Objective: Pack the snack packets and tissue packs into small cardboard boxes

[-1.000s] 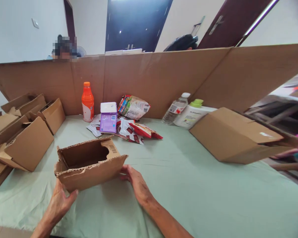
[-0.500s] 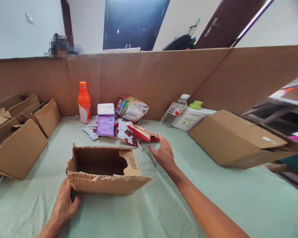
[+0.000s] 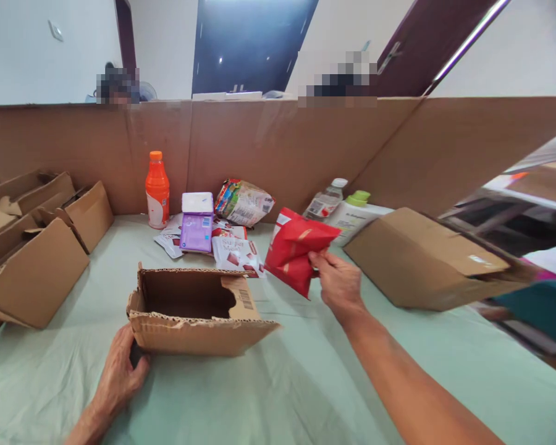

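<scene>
An open cardboard box (image 3: 199,334) with torn flaps stands on the pale green tablecloth in front of me. My left hand (image 3: 120,377) grips its near left corner. My right hand (image 3: 338,284) is closed on a red snack packet (image 3: 294,250), held in the air just right of the box opening. Behind the box lie more red and white sachets (image 3: 236,253), a purple and white pack (image 3: 197,222), a colourful snack bag (image 3: 243,203) and an orange drink bottle (image 3: 157,190).
A clear water bottle (image 3: 323,201) and a white lotion bottle with a green cap (image 3: 356,213) lie at the back. A closed cardboard box (image 3: 426,259) sits right. Several empty boxes (image 3: 37,247) crowd the left. A tall cardboard wall (image 3: 282,148) fences the table.
My right hand left the box, reached to the sachet pile, and has lifted a red packet back toward the box. The box turned and settled; my left hand stayed on its corner.
</scene>
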`<act>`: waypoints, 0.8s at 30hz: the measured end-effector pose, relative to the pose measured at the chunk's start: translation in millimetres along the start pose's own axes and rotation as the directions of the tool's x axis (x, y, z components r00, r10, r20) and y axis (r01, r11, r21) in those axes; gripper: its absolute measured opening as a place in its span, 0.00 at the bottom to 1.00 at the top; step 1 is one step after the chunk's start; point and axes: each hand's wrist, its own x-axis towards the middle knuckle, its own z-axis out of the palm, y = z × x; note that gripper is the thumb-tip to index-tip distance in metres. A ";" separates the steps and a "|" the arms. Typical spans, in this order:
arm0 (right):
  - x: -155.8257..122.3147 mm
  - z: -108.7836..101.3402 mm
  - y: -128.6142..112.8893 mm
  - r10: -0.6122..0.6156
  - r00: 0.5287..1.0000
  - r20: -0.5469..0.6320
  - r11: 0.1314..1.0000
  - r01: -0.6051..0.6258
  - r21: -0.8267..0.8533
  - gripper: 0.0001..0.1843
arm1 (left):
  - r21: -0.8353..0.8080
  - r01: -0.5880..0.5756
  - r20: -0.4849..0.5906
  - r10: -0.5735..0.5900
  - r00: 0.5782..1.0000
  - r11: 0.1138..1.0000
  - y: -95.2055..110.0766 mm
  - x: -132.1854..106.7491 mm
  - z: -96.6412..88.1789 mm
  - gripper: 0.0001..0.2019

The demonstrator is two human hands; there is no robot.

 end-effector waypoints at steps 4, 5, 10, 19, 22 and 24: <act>-21.7 -23.2 -50.4 0.003 0.998 -0.055 0.971 0.011 0.240 0.21 | -0.041 0.059 -0.110 -0.063 0.992 0.997 10.0 -3.1 -11.6 0.28; -27.5 -26.3 -65.5 -0.008 0.998 -0.057 0.957 0.025 0.288 0.21 | -0.051 0.045 -0.159 -0.053 0.986 0.998 16.3 -1.6 -17.4 0.29; -63.3 -16.8 -138.9 -0.124 0.992 0.001 0.879 0.109 0.465 0.15 | -0.037 -0.271 -0.352 0.241 0.904 0.962 63.2 28.3 -50.4 0.37; -119.5 42.5 -160.2 -0.230 0.809 0.542 0.945 0.052 0.324 0.18 | 0.142 -0.470 -0.262 0.491 0.831 0.871 107.5 58.3 -49.5 0.19; -127.1 54.0 -159.4 -0.201 0.717 0.667 0.969 0.046 0.242 0.20 | 0.186 -0.470 -0.306 0.506 0.807 0.863 107.4 51.3 -45.3 0.18; -130.6 61.5 -161.5 -0.185 0.665 0.724 0.970 0.007 0.241 0.20 | 0.199 -0.473 -0.320 0.513 0.797 0.858 106.8 48.5 -44.1 0.17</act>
